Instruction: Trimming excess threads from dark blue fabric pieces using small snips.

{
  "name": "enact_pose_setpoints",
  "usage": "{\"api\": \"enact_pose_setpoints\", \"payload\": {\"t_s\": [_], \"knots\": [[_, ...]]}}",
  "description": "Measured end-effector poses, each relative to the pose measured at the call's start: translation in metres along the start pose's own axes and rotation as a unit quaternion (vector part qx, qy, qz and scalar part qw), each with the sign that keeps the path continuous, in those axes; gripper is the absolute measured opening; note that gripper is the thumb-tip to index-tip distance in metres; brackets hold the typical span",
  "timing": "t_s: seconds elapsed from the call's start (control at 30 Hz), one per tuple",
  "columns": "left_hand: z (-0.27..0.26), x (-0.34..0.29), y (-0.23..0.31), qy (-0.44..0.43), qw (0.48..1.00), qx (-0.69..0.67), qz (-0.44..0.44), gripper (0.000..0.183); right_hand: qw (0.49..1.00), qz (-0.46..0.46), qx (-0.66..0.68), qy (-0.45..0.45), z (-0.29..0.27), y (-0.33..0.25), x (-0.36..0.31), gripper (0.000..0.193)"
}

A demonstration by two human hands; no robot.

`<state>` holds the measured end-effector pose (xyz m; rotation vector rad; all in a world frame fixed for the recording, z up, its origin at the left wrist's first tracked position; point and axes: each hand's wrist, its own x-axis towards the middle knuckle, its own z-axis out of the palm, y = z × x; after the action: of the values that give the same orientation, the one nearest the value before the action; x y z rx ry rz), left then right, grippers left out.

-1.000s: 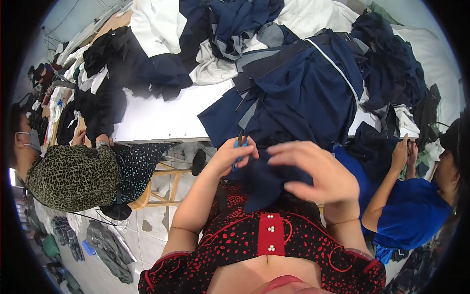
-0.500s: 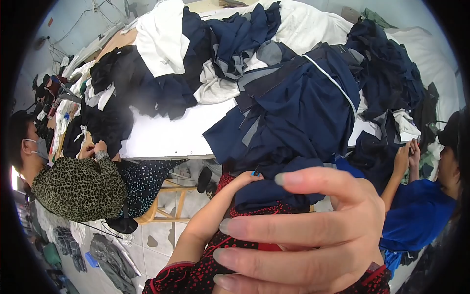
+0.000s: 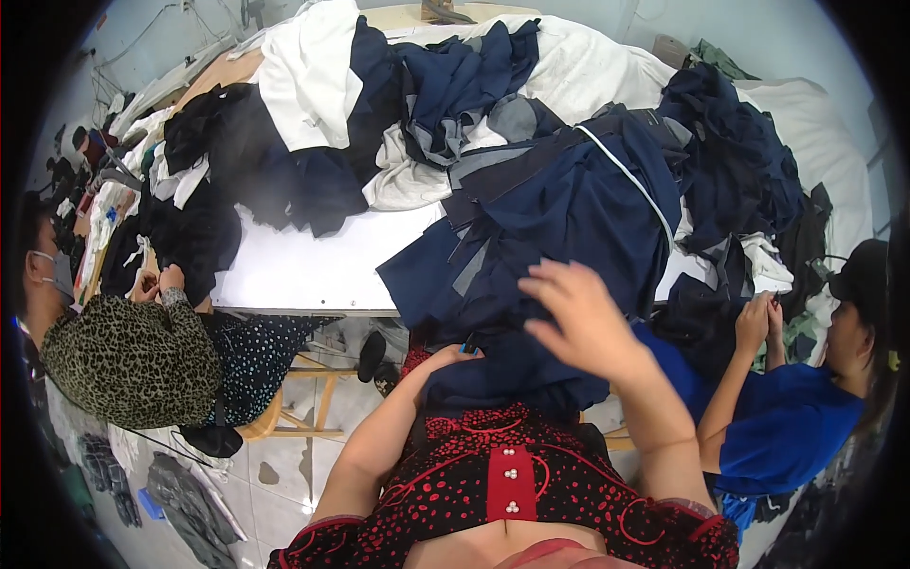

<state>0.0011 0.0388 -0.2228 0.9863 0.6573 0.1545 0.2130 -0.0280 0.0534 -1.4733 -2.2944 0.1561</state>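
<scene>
A large navy garment (image 3: 559, 218) drapes over the table's front edge and down across my lap. My left hand (image 3: 451, 357) rests at its near left side, closed around a small tool with a blue part (image 3: 464, 348) and a dark tip; its exact kind is too small to make out. Over the middle of the navy cloth, my right hand (image 3: 576, 305) is raised with its fingers apart and nothing in them. A white cord or strip (image 3: 633, 171) lies curved across the cloth beyond it.
Dark and navy cloth pieces (image 3: 464, 81) and a white cloth (image 3: 308, 81) heap along the white table (image 3: 303, 270). One person in a leopard-print top (image 3: 133, 360) sits at left, another in a blue shirt (image 3: 787, 417) at right, both handling dark cloth. A wooden stool (image 3: 294, 403) stands below.
My right hand has moved from close in front of the camera down and away, over the navy cloth. My left hand keeps the small tool by the cloth. The whole view has shifted slightly.
</scene>
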Motion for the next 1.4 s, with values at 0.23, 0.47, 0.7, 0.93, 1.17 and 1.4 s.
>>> {"api": "enact_pose_setpoints", "payload": {"t_s": [0.23,0.47,0.7,0.93,1.17,1.4], "knots": [[-0.012,-0.051,0.013,0.123,0.980,-0.146,0.063,0.019,0.970,0.102,0.173,-0.139,0.170,0.034,-0.111,0.045],[-0.041,-0.043,-0.053,0.248,0.955,-0.125,0.101,0.018,0.872,-0.021,0.435,-0.226,0.056,-0.010,-0.043,0.058],[-0.071,-0.025,-0.084,0.243,0.965,0.000,0.099,0.032,0.513,-0.522,0.587,-0.345,-0.034,-0.074,-0.016,0.067],[-0.063,-0.037,-0.055,0.261,0.960,0.005,0.102,0.020,0.514,-0.494,0.629,-0.311,-0.025,-0.085,-0.029,0.065],[-0.004,-0.076,-0.012,0.177,0.954,-0.233,0.059,0.038,0.948,0.012,0.306,-0.089,-0.001,0.035,-0.066,0.046],[0.038,-0.120,0.061,0.229,0.964,-0.073,0.116,0.063,0.892,0.365,0.122,-0.239,0.115,0.081,-0.172,0.088]]}}
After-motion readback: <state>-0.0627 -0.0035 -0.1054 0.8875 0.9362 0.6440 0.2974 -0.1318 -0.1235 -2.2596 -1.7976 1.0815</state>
